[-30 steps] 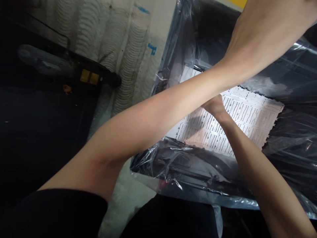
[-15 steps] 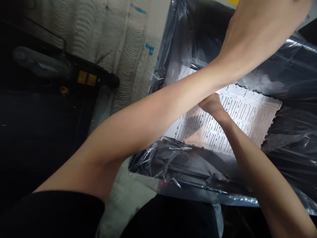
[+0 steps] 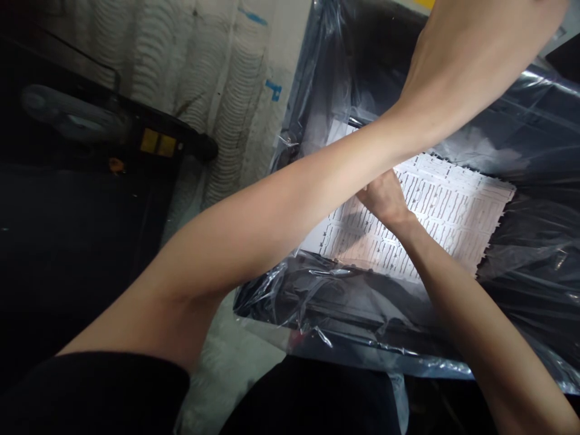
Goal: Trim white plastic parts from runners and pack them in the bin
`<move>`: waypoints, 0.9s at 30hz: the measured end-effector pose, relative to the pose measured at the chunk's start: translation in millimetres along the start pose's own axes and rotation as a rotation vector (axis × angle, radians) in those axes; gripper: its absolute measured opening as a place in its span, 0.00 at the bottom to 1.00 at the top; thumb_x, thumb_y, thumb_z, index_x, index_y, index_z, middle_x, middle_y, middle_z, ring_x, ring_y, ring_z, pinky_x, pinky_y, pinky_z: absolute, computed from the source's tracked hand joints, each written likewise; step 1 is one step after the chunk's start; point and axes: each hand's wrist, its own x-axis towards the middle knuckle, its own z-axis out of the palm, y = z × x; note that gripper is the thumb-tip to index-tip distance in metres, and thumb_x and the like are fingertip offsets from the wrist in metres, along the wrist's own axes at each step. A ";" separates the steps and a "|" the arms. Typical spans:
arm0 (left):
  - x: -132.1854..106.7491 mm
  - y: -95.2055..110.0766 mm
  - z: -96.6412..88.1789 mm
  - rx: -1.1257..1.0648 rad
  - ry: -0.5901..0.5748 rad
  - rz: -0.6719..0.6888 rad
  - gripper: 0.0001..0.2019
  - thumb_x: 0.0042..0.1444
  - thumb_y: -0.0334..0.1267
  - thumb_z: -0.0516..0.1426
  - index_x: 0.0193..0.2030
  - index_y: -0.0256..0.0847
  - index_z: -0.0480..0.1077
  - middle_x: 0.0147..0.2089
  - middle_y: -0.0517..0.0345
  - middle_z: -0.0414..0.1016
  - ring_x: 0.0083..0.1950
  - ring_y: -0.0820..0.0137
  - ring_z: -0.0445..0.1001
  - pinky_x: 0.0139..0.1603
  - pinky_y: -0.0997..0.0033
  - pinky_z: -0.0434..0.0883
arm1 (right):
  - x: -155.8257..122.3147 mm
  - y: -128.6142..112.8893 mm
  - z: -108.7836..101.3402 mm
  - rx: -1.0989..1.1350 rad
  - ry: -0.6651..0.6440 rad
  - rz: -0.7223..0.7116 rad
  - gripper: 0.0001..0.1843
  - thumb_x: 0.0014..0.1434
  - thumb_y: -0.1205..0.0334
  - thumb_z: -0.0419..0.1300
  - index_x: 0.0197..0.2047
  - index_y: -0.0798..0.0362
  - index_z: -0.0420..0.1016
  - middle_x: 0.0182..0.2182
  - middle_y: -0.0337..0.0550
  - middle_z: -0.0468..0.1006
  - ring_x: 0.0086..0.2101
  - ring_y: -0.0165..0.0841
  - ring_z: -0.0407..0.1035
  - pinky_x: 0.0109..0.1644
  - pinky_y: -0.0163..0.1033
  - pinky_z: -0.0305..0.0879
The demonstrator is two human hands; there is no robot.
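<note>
A white slotted sheet (image 3: 457, 208) lies flat inside a black bin lined with clear plastic film (image 3: 344, 302). My arms cross above it. My left forearm runs from lower left to the top right, where the back of my left hand (image 3: 475, 48) shows and its fingers leave the picture. My right hand (image 3: 383, 196) reaches in from the lower right and rests on the white sheet. Its fingers are hidden under my left forearm, so its grip does not show.
Stacks of white ribbed sheets (image 3: 212, 78) with blue tape marks (image 3: 274, 89) stand at the back left. A dark device with yellow buttons (image 3: 156, 143) sits left of them. The loose film folds over the bin's near rim (image 3: 317, 338).
My right hand has slid a little to the left over the white sheet, further under my left forearm. My left arm has barely moved.
</note>
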 end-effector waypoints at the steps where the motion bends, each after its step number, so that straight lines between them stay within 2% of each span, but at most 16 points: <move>1: -0.5 1.2 -1.9 -0.042 -0.030 -0.043 0.41 0.16 0.42 0.06 0.06 0.14 0.51 0.36 0.54 0.60 0.29 0.81 0.73 0.16 0.63 0.45 | -2.5 -5.0 1.0 -0.044 -0.002 -0.013 0.24 0.64 0.67 0.59 0.63 0.58 0.75 0.57 0.63 0.77 0.58 0.57 0.69 0.65 0.64 0.69; 3: -0.8 3.7 -5.1 -0.140 0.011 -0.087 0.38 0.15 0.36 0.09 0.05 0.16 0.54 0.35 0.53 0.59 0.33 0.77 0.75 0.16 0.66 0.43 | -6.5 -14.0 3.7 -0.101 -0.014 -0.022 0.24 0.62 0.68 0.60 0.61 0.58 0.77 0.57 0.62 0.77 0.58 0.57 0.69 0.66 0.65 0.69; 6: 1.2 3.4 1.5 -0.255 0.229 -0.084 0.31 0.13 0.34 0.11 0.03 0.19 0.48 0.36 0.52 0.58 0.32 0.80 0.74 0.16 0.66 0.40 | -9.7 -21.5 7.2 -0.136 -0.013 -0.021 0.23 0.62 0.69 0.60 0.61 0.58 0.78 0.57 0.62 0.78 0.56 0.56 0.70 0.65 0.65 0.71; 9: 5.5 -7.1 32.0 -0.358 0.480 -0.043 0.28 0.13 0.34 0.11 0.03 0.20 0.44 0.37 0.53 0.58 0.32 0.82 0.73 0.16 0.67 0.38 | -11.1 -24.0 8.9 -0.178 -0.023 -0.027 0.22 0.64 0.69 0.59 0.60 0.59 0.79 0.57 0.62 0.77 0.56 0.55 0.70 0.63 0.63 0.71; 11: 8.0 -16.8 56.6 -0.412 0.555 -0.015 0.29 0.14 0.34 0.11 0.04 0.20 0.45 0.38 0.53 0.58 0.33 0.82 0.73 0.17 0.67 0.38 | -12.1 -25.2 9.6 -0.201 -0.040 -0.024 0.22 0.64 0.70 0.58 0.60 0.61 0.78 0.58 0.64 0.76 0.57 0.56 0.68 0.64 0.63 0.70; 13: 8.8 -22.7 69.6 -0.416 0.503 0.046 0.30 0.14 0.34 0.11 0.04 0.19 0.47 0.39 0.53 0.59 0.35 0.80 0.74 0.17 0.66 0.40 | -13.0 -26.5 10.3 -0.213 -0.043 -0.019 0.23 0.63 0.71 0.58 0.61 0.62 0.77 0.59 0.65 0.75 0.57 0.57 0.67 0.64 0.65 0.69; 15: 7.5 -21.2 62.7 -0.375 0.376 0.169 0.31 0.16 0.35 0.11 0.04 0.19 0.49 0.40 0.53 0.61 0.37 0.79 0.75 0.19 0.66 0.42 | -13.6 -27.7 10.7 -0.215 -0.036 -0.016 0.23 0.63 0.71 0.59 0.61 0.61 0.77 0.58 0.65 0.75 0.58 0.58 0.67 0.64 0.66 0.69; 18: 3.3 -8.2 24.9 -0.282 0.227 0.283 0.32 0.17 0.35 0.12 0.05 0.19 0.51 0.42 0.54 0.63 0.41 0.75 0.76 0.20 0.66 0.46 | -13.4 -29.8 10.4 -0.207 -0.043 0.000 0.23 0.63 0.70 0.59 0.61 0.59 0.77 0.58 0.65 0.76 0.59 0.59 0.66 0.64 0.68 0.69; 20: 0.8 0.7 0.4 -0.240 0.167 0.195 0.34 0.18 0.35 0.12 0.06 0.18 0.52 0.42 0.54 0.62 0.44 0.72 0.77 0.20 0.65 0.48 | -13.5 -30.7 7.9 -0.176 -0.063 0.017 0.23 0.63 0.71 0.60 0.61 0.60 0.76 0.59 0.66 0.75 0.61 0.59 0.65 0.66 0.68 0.68; 21: -0.1 3.6 -7.4 -0.217 0.086 0.116 0.35 0.19 0.36 0.12 0.06 0.17 0.53 0.41 0.54 0.62 0.44 0.71 0.77 0.20 0.65 0.48 | -14.1 -30.4 5.0 -0.136 -0.064 0.026 0.24 0.63 0.71 0.60 0.62 0.60 0.76 0.60 0.66 0.74 0.62 0.59 0.65 0.67 0.68 0.68; 22: -0.8 5.4 -11.8 -0.170 -0.068 0.036 0.36 0.21 0.36 0.12 0.07 0.16 0.55 0.40 0.54 0.61 0.43 0.69 0.78 0.19 0.64 0.48 | -15.3 -29.3 0.3 -0.071 -0.051 0.040 0.25 0.64 0.70 0.61 0.63 0.59 0.75 0.61 0.65 0.74 0.62 0.59 0.66 0.67 0.67 0.69; 23: -1.2 6.0 -13.0 -0.093 -0.305 -0.020 0.37 0.25 0.37 0.12 0.08 0.16 0.56 0.38 0.54 0.61 0.43 0.67 0.79 0.19 0.63 0.48 | -17.1 -27.1 -6.5 0.021 -0.019 0.063 0.25 0.64 0.68 0.62 0.65 0.57 0.74 0.61 0.63 0.74 0.61 0.57 0.68 0.65 0.66 0.72; 24: -1.3 6.0 -12.1 0.016 -0.622 -0.036 0.39 0.32 0.39 0.14 0.10 0.17 0.59 0.37 0.54 0.62 0.44 0.65 0.80 0.20 0.64 0.49 | -19.6 -23.8 -15.9 0.136 0.032 0.101 0.26 0.65 0.65 0.64 0.66 0.54 0.73 0.61 0.61 0.75 0.59 0.56 0.70 0.63 0.64 0.75; 25: -1.0 5.6 -9.8 0.152 -0.983 0.015 0.39 0.40 0.40 0.17 0.11 0.19 0.62 0.35 0.54 0.64 0.45 0.65 0.81 0.22 0.66 0.51 | -22.7 -19.5 -27.8 0.269 0.093 0.150 0.27 0.66 0.61 0.66 0.67 0.51 0.72 0.60 0.58 0.76 0.57 0.53 0.73 0.59 0.62 0.77; 26: -0.1 5.2 -7.4 0.308 -1.325 0.141 0.36 0.48 0.39 0.23 0.12 0.23 0.64 0.33 0.55 0.66 0.48 0.65 0.81 0.24 0.69 0.52 | -26.4 -14.3 -42.1 0.415 0.159 0.206 0.29 0.66 0.57 0.67 0.68 0.47 0.70 0.58 0.55 0.77 0.55 0.51 0.75 0.56 0.60 0.79; 27: 1.3 5.1 -5.5 0.482 -1.583 0.330 0.32 0.53 0.36 0.28 0.12 0.27 0.64 0.31 0.56 0.66 0.52 0.66 0.80 0.27 0.73 0.53 | -30.5 -8.7 -58.1 0.562 0.228 0.255 0.30 0.65 0.52 0.70 0.67 0.44 0.69 0.56 0.52 0.79 0.54 0.49 0.77 0.54 0.58 0.79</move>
